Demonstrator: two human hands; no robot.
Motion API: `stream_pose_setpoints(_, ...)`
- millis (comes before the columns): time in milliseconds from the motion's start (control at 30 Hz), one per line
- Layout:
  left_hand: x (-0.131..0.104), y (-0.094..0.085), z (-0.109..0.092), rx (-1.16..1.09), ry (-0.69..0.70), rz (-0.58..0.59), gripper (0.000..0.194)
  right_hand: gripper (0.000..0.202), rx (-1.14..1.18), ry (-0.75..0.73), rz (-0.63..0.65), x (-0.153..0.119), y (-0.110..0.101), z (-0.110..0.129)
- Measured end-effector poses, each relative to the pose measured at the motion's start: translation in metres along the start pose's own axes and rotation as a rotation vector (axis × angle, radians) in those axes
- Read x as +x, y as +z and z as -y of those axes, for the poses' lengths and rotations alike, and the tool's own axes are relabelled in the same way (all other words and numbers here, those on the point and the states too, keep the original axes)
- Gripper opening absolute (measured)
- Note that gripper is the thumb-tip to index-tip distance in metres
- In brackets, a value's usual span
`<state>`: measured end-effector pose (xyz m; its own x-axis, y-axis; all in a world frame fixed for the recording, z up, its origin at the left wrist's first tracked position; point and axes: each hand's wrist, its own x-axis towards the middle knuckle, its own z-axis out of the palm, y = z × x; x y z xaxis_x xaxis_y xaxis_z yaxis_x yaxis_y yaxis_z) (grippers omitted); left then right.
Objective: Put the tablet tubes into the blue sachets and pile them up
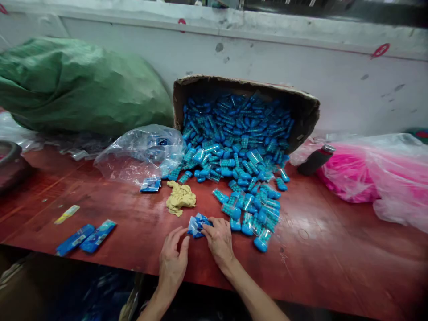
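My right hand (pixel 218 240) has its fingers closed on a small bunch of blue-and-white printed packets (pixel 198 225) near the table's front edge. My left hand (pixel 174 252) is just left of the packets, its thumb apart from its curved fingers and nothing visible in it. Beyond the hands lies a crumpled yellowish cloth-like lump (pixel 180 198). To the right of my right hand, several clear-wrapped blue-capped containers (pixel 249 207) with teal contents lie in a loose group.
A tipped cardboard box (pixel 312 109) spills many more such containers. Left of it are a clear plastic bag (pixel 123 156) and a large green sack (pixel 83 89). Two flat blue packs (pixel 96 236) lie at left. A dark bottle (pixel 316 159) and pink-filled bags (pixel 354 178) are at right.
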<state>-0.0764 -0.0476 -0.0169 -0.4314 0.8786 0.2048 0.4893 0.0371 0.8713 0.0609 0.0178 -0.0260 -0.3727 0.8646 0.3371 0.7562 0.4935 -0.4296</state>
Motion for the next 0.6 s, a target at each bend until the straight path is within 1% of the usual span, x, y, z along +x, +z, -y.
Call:
stream_pose_setpoints(33,0.000,0.001,-0.003,-0.069,-0.075,-0.005,0.025,0.011,0.000,0.002,-0.019,-0.001,-0.002,0.002)
stream_pose_setpoints(67,0.000,0.002,-0.007,-0.157,-0.178,-0.013,0.030,0.012,0.005,0.002,-0.043,-0.001,-0.005,0.005)
stream_pose_setpoints(133,0.000,0.006,-0.015,-0.370,-0.421,-0.017,0.044,0.015,0.034,-0.004,-0.100,-0.004,-0.015,0.011)
stream_pose_setpoints(167,0.001,0.009,-0.020,-0.480,-0.529,-0.001,0.049,0.016,0.058,-0.011,-0.129,-0.005,-0.020,0.015)
stream_pose_setpoints(233,0.000,0.014,-0.029,-0.675,-0.672,0.079,0.046,0.018,0.122,-0.029,-0.181,-0.010,-0.029,0.021)
stream_pose_setpoints(300,0.000,0.017,-0.037,-0.833,-0.720,0.153,0.034,0.019,0.217,-0.044,-0.208,-0.014,-0.033,0.026)
stream_pose_setpoints(367,0.000,0.017,-0.043,-0.938,-0.725,0.177,0.024,0.020,0.375,-0.009,-0.193,-0.017,-0.033,0.029)
stream_pose_setpoints(433,0.000,0.016,-0.047,-0.982,-0.722,0.165,0.022,0.026,0.622,0.138,-0.156,-0.016,-0.031,0.029)
stream_pose_setpoints(500,0.002,0.014,-0.050,-0.983,-0.729,0.171,0.022,0.035,0.935,0.353,-0.080,-0.012,-0.029,0.027)
stream_pose_setpoints(533,0.003,0.013,-0.050,-0.976,-0.731,0.184,0.022,0.033,1.082,0.453,-0.020,-0.009,-0.029,0.026)
stream_pose_setpoints(567,0.003,0.013,-0.051,-0.968,-0.729,0.196,0.022,0.026,1.200,0.530,0.045,-0.007,-0.029,0.025)
stream_pose_setpoints(600,0.004,0.014,-0.051,-0.958,-0.726,0.208,0.023,0.017,1.282,0.578,0.101,-0.005,-0.030,0.024)
